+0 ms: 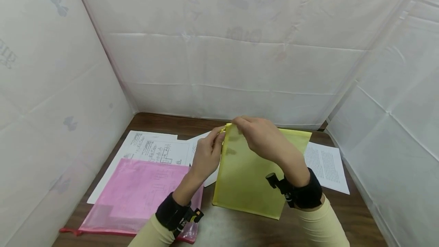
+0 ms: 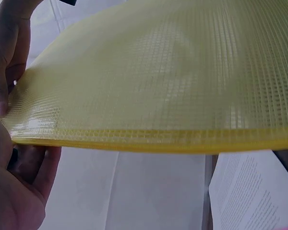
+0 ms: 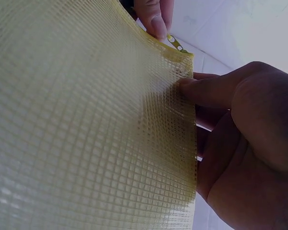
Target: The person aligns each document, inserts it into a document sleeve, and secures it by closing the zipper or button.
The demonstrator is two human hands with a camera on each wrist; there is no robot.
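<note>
Two cream sleeves with black wrist straps are seen at the near edge of the dark brown wooden table [image 1: 240, 235]. On the near left, a pink translucent mesh zip pouch [image 1: 137, 197] is laid flat over white printed sheets with diagrams [image 1: 151, 149]. Just right of it, a yellow mesh zip pouch [image 1: 247, 174] is held tilted, its near edge resting on the table and its far left corner raised. That corner is pinched by the left hand [image 1: 205, 157], whose thumb and fingers are curled close together around the edge by the zip end; in the left wrist view the left fingers [image 2: 2, 72] are pressed on the mesh. The same corner is gripped from above by the right hand [image 1: 257, 136], its thumb [image 3: 206, 91] pressed flat on the mesh, fingers behind it. To the right, another white sheet of printed text [image 1: 324, 167] is partly covered by the pouch. Farther off, white fabric walls [image 1: 223, 48] are stretched around the table.
</note>
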